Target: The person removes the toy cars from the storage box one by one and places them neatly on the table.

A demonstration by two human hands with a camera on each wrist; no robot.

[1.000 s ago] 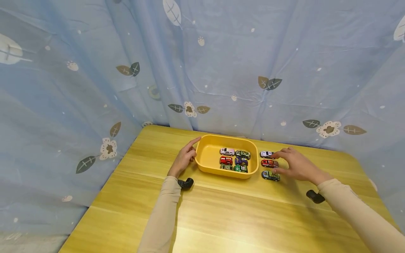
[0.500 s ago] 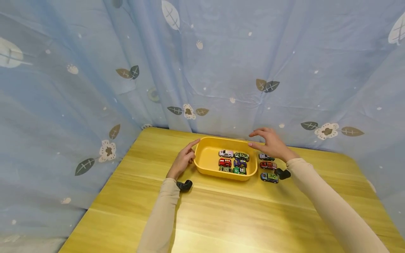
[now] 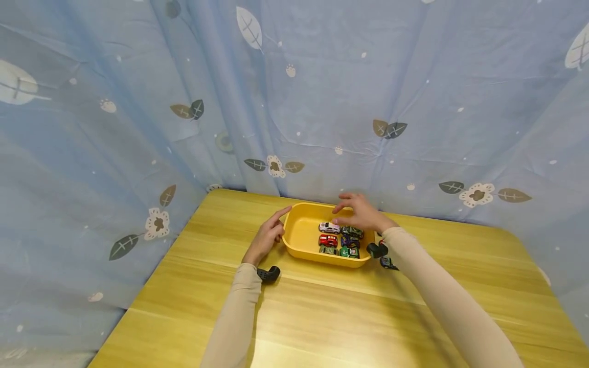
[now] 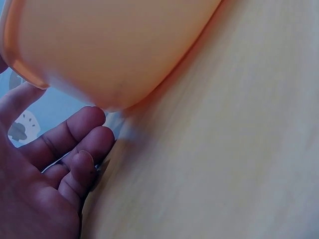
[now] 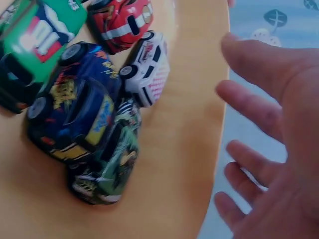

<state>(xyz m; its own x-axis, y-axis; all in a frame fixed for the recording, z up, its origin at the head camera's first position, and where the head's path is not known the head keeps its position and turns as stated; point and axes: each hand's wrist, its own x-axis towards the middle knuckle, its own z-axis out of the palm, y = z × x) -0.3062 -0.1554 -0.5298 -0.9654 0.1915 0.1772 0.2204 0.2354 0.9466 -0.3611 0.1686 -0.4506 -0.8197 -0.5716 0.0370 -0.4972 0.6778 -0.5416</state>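
Two hands (image 3: 266, 237) (image 3: 362, 215), toy cars (image 3: 350, 241) nearer the right

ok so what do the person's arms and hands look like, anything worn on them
The left arm wears a long, plain beige fabric sleeve, the right a matching beige fabric sleeve. The left hand and right hand are ungloved. A small black bent device shows at the left wrist, another at the right.

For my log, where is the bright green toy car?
Head view: the green car sits front right in the yellow rounded tray, right of the olive car.
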